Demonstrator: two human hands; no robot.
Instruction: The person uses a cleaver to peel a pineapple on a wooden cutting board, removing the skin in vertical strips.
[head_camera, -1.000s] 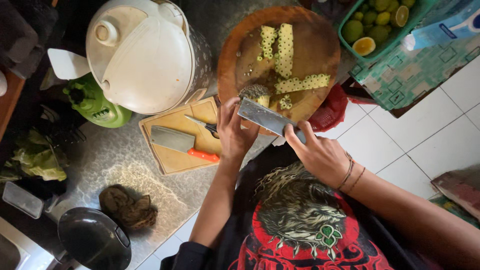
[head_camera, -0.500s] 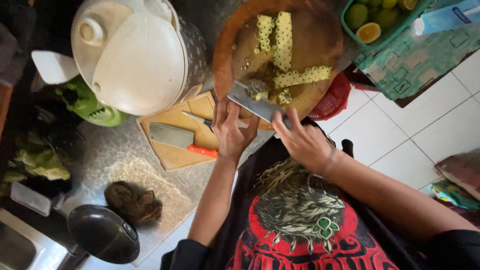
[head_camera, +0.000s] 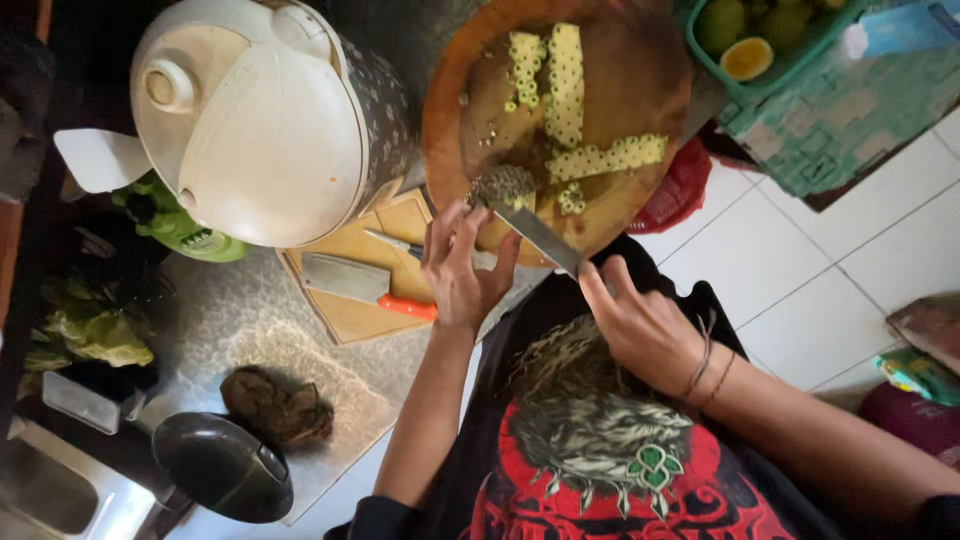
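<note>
Both bare forearms reach forward from the lower edge of the view, converging toward the middle. The left hand (head_camera: 462, 270) is turned palm down, wrist straight, its fingers (head_camera: 445, 225) spread and stretched forward, the tips pressing down on something in front of it. The right hand (head_camera: 640, 325) sits nearer the body, knuckles up, fingers curled closed around a handle, with the index finger lying along its top. Thin dark bands circle the right wrist. The left elbow is bent close to the torso, and the right forearm angles in from the lower right.
</note>
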